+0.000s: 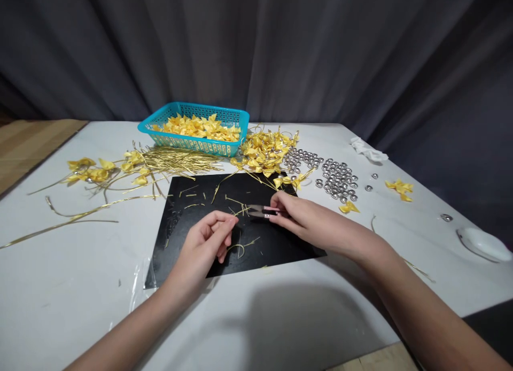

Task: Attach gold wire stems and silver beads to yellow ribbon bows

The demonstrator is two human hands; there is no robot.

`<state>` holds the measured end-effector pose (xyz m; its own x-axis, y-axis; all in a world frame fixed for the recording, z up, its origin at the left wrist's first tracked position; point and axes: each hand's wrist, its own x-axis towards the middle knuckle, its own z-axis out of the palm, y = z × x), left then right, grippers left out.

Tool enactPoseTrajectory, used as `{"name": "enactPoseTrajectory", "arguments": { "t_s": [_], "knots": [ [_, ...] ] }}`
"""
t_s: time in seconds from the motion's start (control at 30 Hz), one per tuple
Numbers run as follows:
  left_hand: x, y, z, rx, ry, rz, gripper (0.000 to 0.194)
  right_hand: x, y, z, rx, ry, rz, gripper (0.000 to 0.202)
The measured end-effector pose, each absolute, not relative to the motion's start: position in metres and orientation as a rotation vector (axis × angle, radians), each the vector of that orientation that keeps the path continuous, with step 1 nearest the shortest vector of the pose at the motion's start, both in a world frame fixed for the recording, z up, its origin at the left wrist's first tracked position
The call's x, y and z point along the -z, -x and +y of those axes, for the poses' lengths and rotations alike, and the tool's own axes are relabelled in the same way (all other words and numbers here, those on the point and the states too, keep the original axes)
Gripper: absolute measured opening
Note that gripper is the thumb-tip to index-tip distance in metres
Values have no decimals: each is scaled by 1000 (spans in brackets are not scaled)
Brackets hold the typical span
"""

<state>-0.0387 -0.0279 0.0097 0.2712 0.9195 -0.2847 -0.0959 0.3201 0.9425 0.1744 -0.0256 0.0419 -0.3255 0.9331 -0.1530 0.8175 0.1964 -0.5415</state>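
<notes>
Over the black mat [176, 259], my right hand [298, 216] holds a pair of thread snips [262, 210], their blades parted and pointing left. My left hand [210, 237] is closed in a pinch close to the snips' tips. From its fingertips a short gold strand [241, 211] seems to stick out toward the blades. Short gold offcuts [191, 195] lie scattered on the mat, and a curled strand [240, 249] rests just right of my left hand. Whatever else the left fingers enclose is hidden.
Behind the mat, a blue basket [144, 126] holds yellow ribbon flowers. Gold cords [180, 160] and flowers with stems [266, 149] lie beside it. Silver beads [339, 178] spread to the right, near a crumpled white tissue [366, 149] and a white dish [483, 244].
</notes>
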Motion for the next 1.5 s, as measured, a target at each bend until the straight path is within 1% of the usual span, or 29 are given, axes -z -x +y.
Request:
{"name": "enactPoseTrajectory", "arguments": {
  "t_s": [0.07, 0.13, 0.2, 0.27, 0.37, 0.47, 0.57, 0.87, 1.13, 1.5],
  "knots": [
    [-9, 38, -28, -868, -997, 1070, 24, -39, -169, -25, -833, 1717, -2026, 17],
    [-10, 38, -28, -870, -991, 1081, 25, -36, -161, -23, -960, 1740, -1703, 15],
    [-11, 37, -28, -873, -981, 1086, 25, -32, -152, -23, -1108, 1751, -1447, 24],
    [-12, 37, -29, -877, -974, 1089, 26, -27, -142, -26, -1336, 1704, -1266, 32],
    [-12, 38, -28, -885, -981, 1076, 27, -20, -126, -36, -1660, 1528, -997, 34],
    [-11, 38, -27, -889, -991, 1068, 25, -14, -112, -48, -1776, 1468, -864, 37],
    [-10, 38, -27, -883, -993, 1073, 25, -13, -102, -56, -1821, 1484, -826, 38],
    [-15, 39, -27, -790, -1009, 1099, 33, -14, -101, -57, -1857, 1421, -892, 38],
    [-13, 39, -26, -819, -927, 1119, 31, -8, -102, -58, -1859, 1382, -899, 39],
    [-14, 39, -27, -819, -911, 1120, 29, -5, -102, -58, -1866, 1352, -915, 36]
  ]
}}
